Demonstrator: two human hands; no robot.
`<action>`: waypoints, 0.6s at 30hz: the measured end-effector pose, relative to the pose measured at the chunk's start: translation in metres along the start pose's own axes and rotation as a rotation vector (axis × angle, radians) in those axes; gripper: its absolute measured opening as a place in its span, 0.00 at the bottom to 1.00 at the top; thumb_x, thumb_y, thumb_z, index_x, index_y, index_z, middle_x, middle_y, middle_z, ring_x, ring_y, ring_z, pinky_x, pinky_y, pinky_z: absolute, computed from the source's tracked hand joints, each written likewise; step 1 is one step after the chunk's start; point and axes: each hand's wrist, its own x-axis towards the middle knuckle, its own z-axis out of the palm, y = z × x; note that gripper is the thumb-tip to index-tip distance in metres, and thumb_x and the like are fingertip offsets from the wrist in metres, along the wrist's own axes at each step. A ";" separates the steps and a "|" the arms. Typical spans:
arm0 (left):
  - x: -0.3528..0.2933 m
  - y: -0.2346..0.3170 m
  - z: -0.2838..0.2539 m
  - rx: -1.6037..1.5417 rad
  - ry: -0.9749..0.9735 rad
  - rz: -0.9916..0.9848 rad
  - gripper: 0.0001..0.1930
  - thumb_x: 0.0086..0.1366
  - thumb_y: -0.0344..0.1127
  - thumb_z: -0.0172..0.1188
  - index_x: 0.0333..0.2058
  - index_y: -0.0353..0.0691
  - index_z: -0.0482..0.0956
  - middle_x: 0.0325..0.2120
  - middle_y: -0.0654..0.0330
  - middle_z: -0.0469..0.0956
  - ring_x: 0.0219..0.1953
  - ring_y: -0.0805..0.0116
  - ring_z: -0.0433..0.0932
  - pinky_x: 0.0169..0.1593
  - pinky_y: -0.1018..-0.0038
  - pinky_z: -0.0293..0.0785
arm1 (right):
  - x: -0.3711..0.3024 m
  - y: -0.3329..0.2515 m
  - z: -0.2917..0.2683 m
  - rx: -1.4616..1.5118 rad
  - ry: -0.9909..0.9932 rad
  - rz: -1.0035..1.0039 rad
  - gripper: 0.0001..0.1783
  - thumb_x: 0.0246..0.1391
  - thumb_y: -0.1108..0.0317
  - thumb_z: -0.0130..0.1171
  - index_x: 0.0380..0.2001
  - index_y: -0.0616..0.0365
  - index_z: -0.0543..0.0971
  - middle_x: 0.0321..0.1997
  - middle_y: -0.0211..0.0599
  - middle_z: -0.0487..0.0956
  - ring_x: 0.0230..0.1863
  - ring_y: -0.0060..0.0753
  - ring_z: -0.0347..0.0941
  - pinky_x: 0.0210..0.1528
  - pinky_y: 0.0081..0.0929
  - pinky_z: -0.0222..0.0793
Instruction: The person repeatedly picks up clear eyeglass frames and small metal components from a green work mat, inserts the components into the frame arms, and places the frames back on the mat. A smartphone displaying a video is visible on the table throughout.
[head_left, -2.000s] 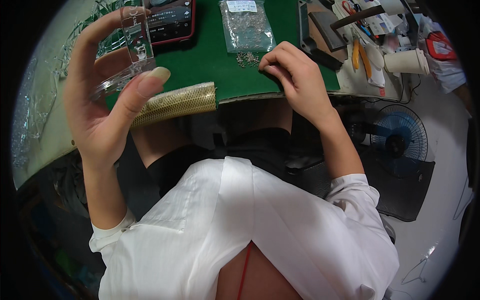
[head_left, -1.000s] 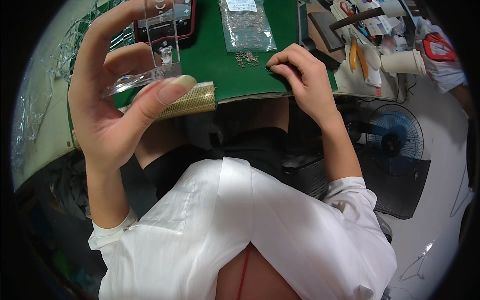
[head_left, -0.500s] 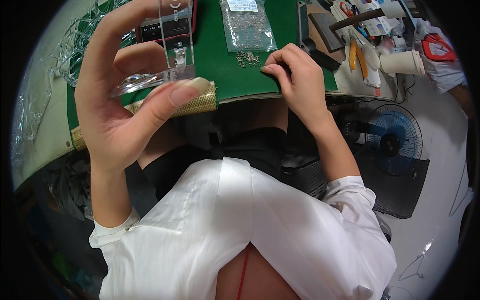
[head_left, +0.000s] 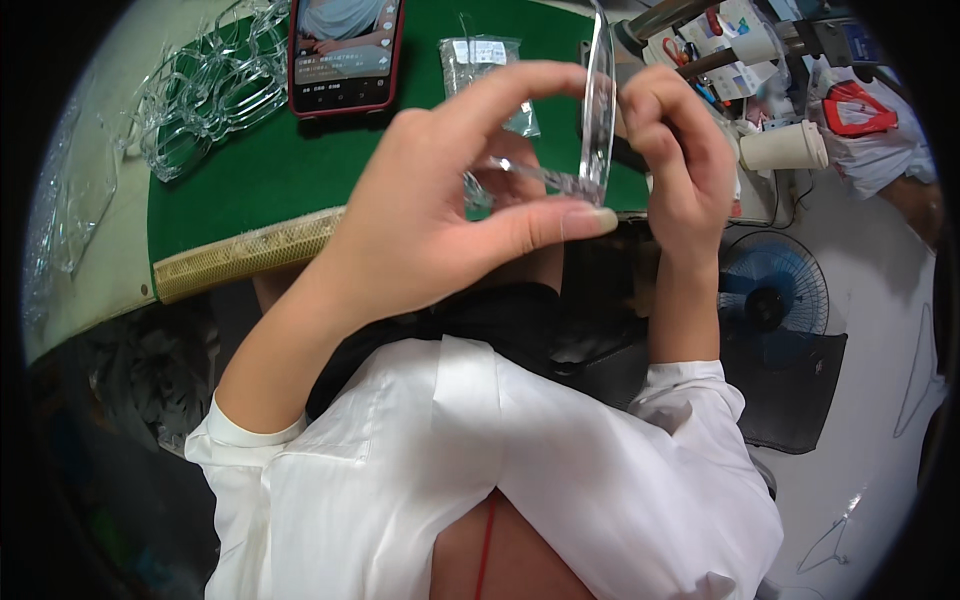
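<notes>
Clear plastic frame [head_left: 600,110]: 1, in left hand [head_left: 425,205]; phone [head_left: 345,55]: 1.

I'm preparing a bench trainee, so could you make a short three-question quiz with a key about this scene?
1. Which hand holds the clear plastic piece?
2. True or false: the phone lies to the right of the small clear bag.
3. Fill in the colour: the fan has ____ blades.

Key:
1. The left hand.
2. False; it lies to the bag's left.
3. Blue.
</notes>
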 end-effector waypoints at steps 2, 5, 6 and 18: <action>0.002 -0.002 0.006 -0.033 -0.015 -0.008 0.34 0.47 0.30 0.69 0.55 0.35 0.67 0.46 0.60 0.76 0.29 0.79 0.75 0.36 0.82 0.72 | 0.004 -0.016 0.001 -0.132 -0.018 -0.213 0.12 0.55 0.64 0.57 0.26 0.63 0.73 0.27 0.33 0.70 0.27 0.24 0.66 0.30 0.18 0.61; 0.003 -0.002 0.011 -0.044 -0.036 -0.002 0.34 0.47 0.30 0.70 0.55 0.35 0.67 0.44 0.60 0.77 0.29 0.78 0.76 0.38 0.81 0.72 | 0.004 -0.025 0.004 -0.216 0.007 -0.258 0.12 0.50 0.63 0.62 0.26 0.62 0.75 0.26 0.33 0.71 0.25 0.26 0.66 0.25 0.18 0.61; 0.003 -0.002 0.011 -0.041 -0.039 -0.006 0.34 0.47 0.29 0.70 0.55 0.35 0.67 0.44 0.60 0.77 0.29 0.78 0.76 0.38 0.81 0.72 | 0.003 -0.025 0.004 -0.217 0.014 -0.264 0.12 0.49 0.64 0.63 0.26 0.61 0.75 0.25 0.33 0.71 0.26 0.26 0.67 0.25 0.19 0.61; 0.005 0.000 0.011 0.014 -0.089 -0.064 0.33 0.47 0.28 0.69 0.53 0.35 0.69 0.43 0.61 0.77 0.27 0.79 0.76 0.34 0.82 0.73 | 0.001 -0.018 -0.003 -0.187 -0.001 -0.278 0.08 0.39 0.69 0.67 0.22 0.60 0.78 0.26 0.33 0.74 0.27 0.27 0.69 0.28 0.19 0.62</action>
